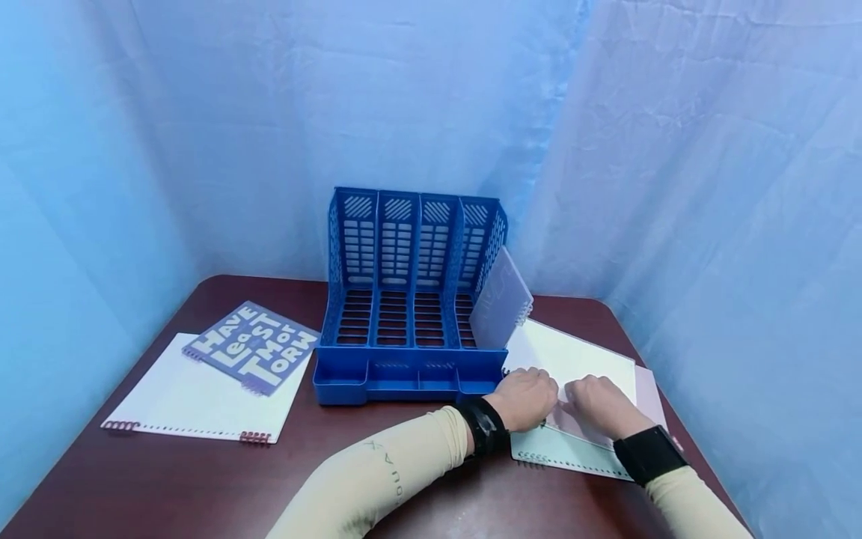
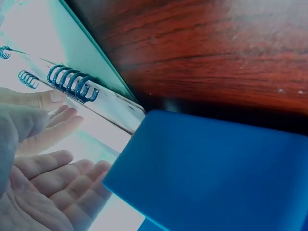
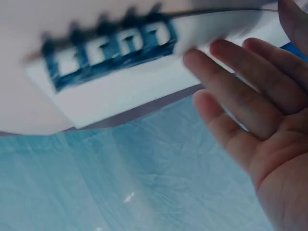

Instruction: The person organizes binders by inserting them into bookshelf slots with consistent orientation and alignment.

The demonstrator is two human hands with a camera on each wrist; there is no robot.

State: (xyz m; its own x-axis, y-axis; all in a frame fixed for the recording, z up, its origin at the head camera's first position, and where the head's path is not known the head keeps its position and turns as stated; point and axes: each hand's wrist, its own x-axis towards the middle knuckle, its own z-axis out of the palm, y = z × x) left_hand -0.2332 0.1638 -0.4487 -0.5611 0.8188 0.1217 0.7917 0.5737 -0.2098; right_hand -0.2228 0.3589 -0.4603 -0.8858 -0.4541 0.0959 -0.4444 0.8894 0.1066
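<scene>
Over a pile of spiral notebooks at the right are both hands, left (image 1: 525,398) and right (image 1: 602,406), close together. A white page (image 1: 572,348) lies above a pale green notebook (image 1: 572,451); a pinkish one (image 1: 649,397) sticks out at the right. In the left wrist view, the left hand (image 2: 53,190) has spread, slightly bent fingers beside the blue rack's corner (image 2: 207,168), below a dark spiral binding (image 2: 72,83). The right wrist view has the right hand (image 3: 260,110) with extended fingers near another binding (image 3: 113,48); contact is unclear.
The blue four-slot rack (image 1: 411,374) stands mid-table, a purple notebook (image 1: 500,303) leaning in its rightmost slot. At the left, a lettered purple notebook (image 1: 252,348) overlaps a white spiral notebook (image 1: 195,397). Pale blue curtains (image 1: 431,97) surround the dark red table (image 1: 269,479).
</scene>
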